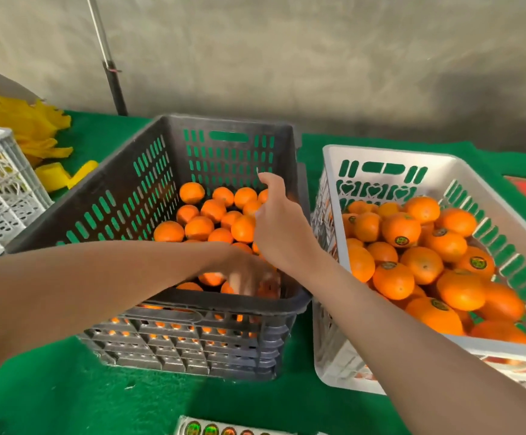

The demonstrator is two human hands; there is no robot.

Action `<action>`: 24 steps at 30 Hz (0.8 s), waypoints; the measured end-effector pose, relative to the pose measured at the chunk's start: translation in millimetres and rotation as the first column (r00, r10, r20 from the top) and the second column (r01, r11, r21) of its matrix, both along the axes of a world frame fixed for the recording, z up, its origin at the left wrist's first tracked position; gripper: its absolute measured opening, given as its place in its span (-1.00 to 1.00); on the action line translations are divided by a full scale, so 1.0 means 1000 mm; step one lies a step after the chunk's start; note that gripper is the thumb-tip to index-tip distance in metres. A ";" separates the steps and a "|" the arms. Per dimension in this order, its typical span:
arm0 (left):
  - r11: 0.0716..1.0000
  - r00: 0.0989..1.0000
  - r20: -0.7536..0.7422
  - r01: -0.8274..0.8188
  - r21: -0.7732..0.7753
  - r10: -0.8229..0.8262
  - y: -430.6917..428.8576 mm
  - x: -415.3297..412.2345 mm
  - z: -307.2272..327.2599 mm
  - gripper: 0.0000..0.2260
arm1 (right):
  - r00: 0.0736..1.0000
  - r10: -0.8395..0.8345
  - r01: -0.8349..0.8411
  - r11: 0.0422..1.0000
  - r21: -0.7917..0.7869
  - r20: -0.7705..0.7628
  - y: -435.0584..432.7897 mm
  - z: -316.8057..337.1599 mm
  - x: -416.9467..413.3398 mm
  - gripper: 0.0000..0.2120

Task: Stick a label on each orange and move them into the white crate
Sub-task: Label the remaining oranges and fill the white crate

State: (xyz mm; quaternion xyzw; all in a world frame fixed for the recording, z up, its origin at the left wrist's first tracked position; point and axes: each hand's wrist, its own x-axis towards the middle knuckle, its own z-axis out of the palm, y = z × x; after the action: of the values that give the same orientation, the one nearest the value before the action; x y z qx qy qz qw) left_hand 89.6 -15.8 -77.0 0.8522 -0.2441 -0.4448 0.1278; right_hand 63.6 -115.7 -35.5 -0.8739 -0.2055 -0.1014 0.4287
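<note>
A dark grey crate (174, 302) in the middle holds several unlabelled oranges (199, 227). To its right, a white crate (390, 156) is piled with oranges (401, 230), some of them bearing round labels. My left hand (247, 276) reaches down into the grey crate's near right corner, its blurred fingers curled around an orange there. My right hand (276, 215) hovers over the grey crate's right side with its back toward me and one finger pointing up; its palm is hidden. A sheet of round labels (224, 430) lies at the bottom edge.
Everything sits on a green table cover (67, 397). Another white crate (1, 183) stands at the far left, with yellow material (36, 127) behind it. A dark pole (114, 83) rises behind the grey crate, against a grey wall.
</note>
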 end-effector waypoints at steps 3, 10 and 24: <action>0.940 0.976 -0.012 -0.214 -0.266 0.218 0.031 0.004 0.031 -0.20 | 0.999 -0.032 0.031 0.993 0.114 0.001 -0.003 0.005 -0.005 -0.46; 0.496 0.826 -0.283 -0.529 -0.688 0.488 0.089 -0.036 0.080 -0.38 | 0.996 0.080 -0.063 0.938 0.341 -0.038 -0.016 0.017 -0.021 -0.32; 0.151 0.775 -0.455 -0.563 -0.813 0.439 -0.020 -0.114 0.110 -0.46 | 0.994 0.088 -0.044 0.853 0.519 -0.061 -0.092 0.049 -0.094 -0.17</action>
State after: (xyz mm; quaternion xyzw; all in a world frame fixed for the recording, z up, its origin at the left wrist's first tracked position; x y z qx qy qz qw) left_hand -24.2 -35.7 33.0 0.6291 -0.1451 -0.2043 0.7358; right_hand -30.3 -208.1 13.3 -0.7225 -0.1826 -0.1020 0.6590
